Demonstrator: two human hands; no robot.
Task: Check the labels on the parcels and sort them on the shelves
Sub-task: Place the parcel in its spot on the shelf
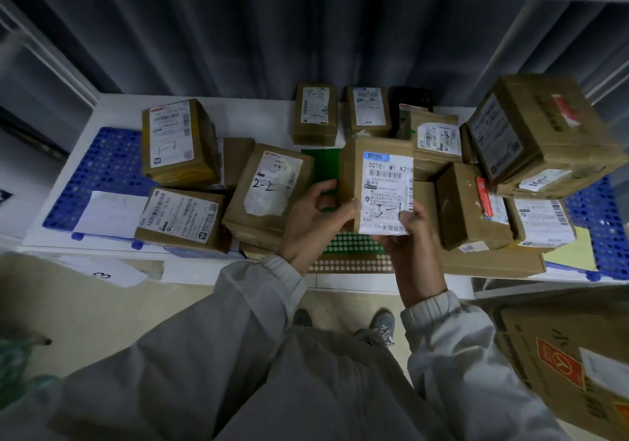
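Both hands hold a small brown parcel (377, 182) above the middle of the white shelf (112, 107); its white label faces me and carries a handwritten "3-1". My left hand (315, 224) grips its lower left edge, my right hand (413, 239) its lower right corner with the thumb on the label. Left of it lies a parcel marked "2-2" (272, 185). Further left sits a parcel marked "1-1" (178, 141), with one more labelled parcel (182, 217) in front of it. Several labelled parcels (476, 202) crowd the right side.
Perforated mats lie on the shelf: blue (102, 168) at the left, green (321, 165) in the middle, blue (599, 212) at the right. A big carton (537, 134) tops the right pile. Another large box (571, 372) stands on the floor at lower right. A paper marked "3" (109, 272) hangs below the shelf edge.
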